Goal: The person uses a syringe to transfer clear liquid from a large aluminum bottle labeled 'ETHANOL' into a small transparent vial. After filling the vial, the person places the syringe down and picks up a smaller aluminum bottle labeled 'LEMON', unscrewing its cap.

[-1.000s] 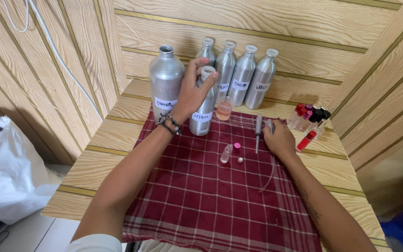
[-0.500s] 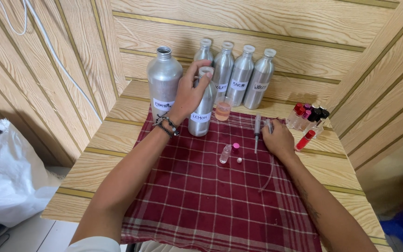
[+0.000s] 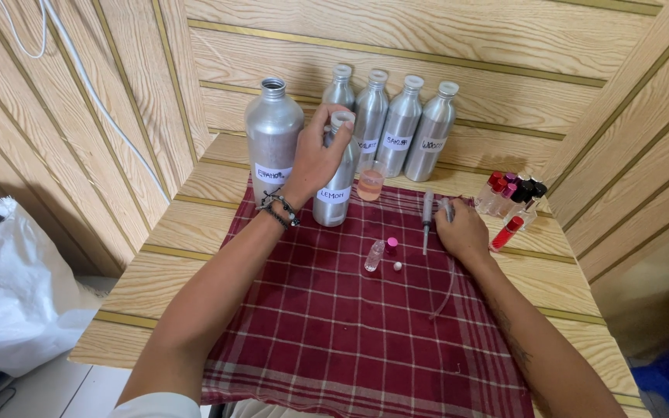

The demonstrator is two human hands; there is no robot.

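Left hand [image 3: 315, 159]: gripped the capped aluminium bottle [image 3: 335, 182] upright on the checked cloth [image 3: 334, 333];
Right hand [image 3: 462, 230]: lay curled beside the syringe [image 3: 427, 217], grip unclear

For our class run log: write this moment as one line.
left hand: grips silver bottle | right hand: holds syringe | vial: on cloth

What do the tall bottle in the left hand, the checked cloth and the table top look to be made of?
The bottle in the left hand looks like brushed aluminium: matte silver-grey with a soft sheen. The cloth appears to be woven fabric, red with white check lines, and it lies slightly rumpled. The table top looks like wood-grain laminate or planks with gold strips; which one is unclear.
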